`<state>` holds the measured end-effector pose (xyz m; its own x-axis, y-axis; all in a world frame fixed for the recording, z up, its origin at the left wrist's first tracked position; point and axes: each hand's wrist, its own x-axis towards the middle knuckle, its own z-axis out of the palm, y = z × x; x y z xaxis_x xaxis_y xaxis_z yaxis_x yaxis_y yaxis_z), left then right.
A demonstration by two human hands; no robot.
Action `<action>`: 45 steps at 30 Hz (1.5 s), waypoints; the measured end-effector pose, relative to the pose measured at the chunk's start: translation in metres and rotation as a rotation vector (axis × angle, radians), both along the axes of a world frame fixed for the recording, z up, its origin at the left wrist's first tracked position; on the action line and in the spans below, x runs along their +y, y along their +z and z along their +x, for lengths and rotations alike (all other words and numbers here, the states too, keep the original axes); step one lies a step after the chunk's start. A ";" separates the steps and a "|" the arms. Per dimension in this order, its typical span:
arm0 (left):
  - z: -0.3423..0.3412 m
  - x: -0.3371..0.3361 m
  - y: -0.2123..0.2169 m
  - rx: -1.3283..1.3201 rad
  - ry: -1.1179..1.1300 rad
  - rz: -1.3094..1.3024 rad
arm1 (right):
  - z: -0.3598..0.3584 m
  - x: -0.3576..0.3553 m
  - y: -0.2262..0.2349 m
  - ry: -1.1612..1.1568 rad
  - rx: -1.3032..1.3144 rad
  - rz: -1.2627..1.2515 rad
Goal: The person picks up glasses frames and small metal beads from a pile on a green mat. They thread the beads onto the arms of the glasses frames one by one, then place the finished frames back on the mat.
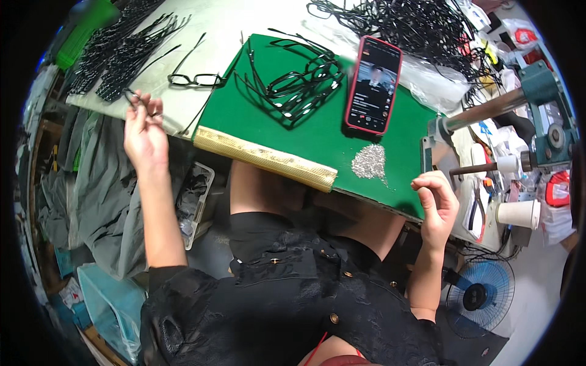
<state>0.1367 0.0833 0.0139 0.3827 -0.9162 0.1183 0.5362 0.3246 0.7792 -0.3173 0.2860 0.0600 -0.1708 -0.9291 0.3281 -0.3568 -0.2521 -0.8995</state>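
Note:
My left hand [146, 137] is raised at the left edge of the table, its fingers closed on a thin black eyeglass part [133, 97] beside a bundle of black temple arms [116, 82]. Over the right edge of the green mat [293, 131], my right hand [437, 206] has its fingers curled toward the thumb; whatever they hold is too small to see. Near it lies a heap of tiny silvery metal pieces [369, 162]. Several black eyeglass frames [299, 82] are piled on the mat, and another pair of glasses [195, 80] rests to its left.
A phone in a red case [374, 85] lies on the mat, its screen lit. Gold trim [265, 158] runs along the mat's front edge. Many black frames [403, 24] are heaped at the back. To the right are a metal bench press [506, 110], pliers [476, 207], a paper cup [517, 213] and a fan [479, 296].

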 end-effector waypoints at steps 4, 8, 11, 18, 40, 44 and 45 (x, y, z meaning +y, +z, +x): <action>-0.019 -0.026 -0.029 -0.787 0.423 0.110 | 0.000 0.003 -0.004 0.018 -0.006 0.015; -0.019 -0.038 -0.006 -1.531 0.117 -0.331 | -0.004 0.007 -0.007 0.007 -0.021 0.052; -0.017 -0.062 0.002 -1.862 -0.061 -0.341 | -0.005 0.009 -0.009 -0.018 -0.046 0.071; -0.042 -0.095 0.034 -1.920 -0.131 -0.368 | -0.005 0.011 -0.008 -0.041 -0.061 0.083; -0.136 -0.122 0.097 -0.100 -0.874 -0.135 | -0.018 0.019 -0.041 -0.064 0.781 -0.035; -0.120 -0.109 0.092 0.420 -1.298 -0.034 | -0.013 0.014 -0.043 -0.155 0.614 -0.017; -0.130 -0.086 0.094 0.449 -1.231 -0.007 | -0.013 0.012 -0.042 -0.171 0.539 0.036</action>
